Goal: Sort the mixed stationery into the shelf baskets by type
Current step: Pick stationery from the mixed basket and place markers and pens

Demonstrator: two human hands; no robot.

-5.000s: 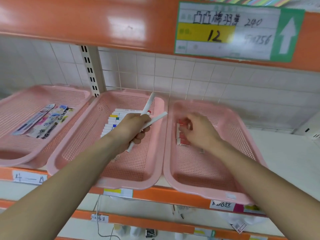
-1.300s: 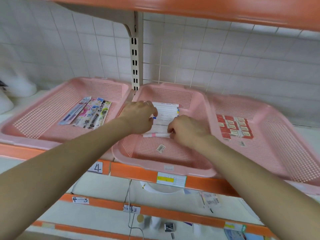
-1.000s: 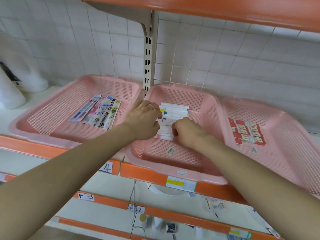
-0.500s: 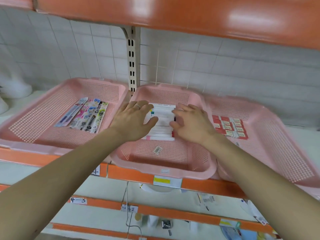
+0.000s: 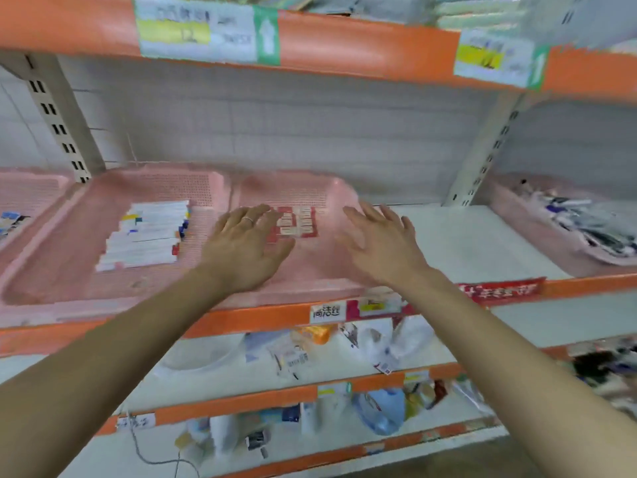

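Note:
The view is blurred. A pink mesh basket [image 5: 69, 232] on the shelf holds a neat stack of white pens [image 5: 144, 236]. The pink basket [image 5: 341, 198] to its right holds red and white erasers [image 5: 296, 220]. My left hand [image 5: 244, 246] hovers over that basket's left side, fingers straight and spread, holding nothing. My right hand [image 5: 382, 243] is over its right rim, fingers also spread and empty. Another pink basket [image 5: 517, 215] at the far right holds a heap of mixed stationery [image 5: 586, 222]. At the far left edge, a third basket [image 5: 20, 194] shows packaged pens [image 5: 10, 220].
An orange shelf edge [image 5: 344, 39] with price labels runs overhead. A bare white shelf surface [image 5: 465, 243] lies between the eraser basket and the far-right basket. An upright post [image 5: 482, 150] stands behind it. Lower shelves [image 5: 310, 357] carry bagged goods.
Both hands have left the white pens in the middle basket and moved right, now spread over the eraser basket. The view has swung right, revealing the basket of mixed stationery.

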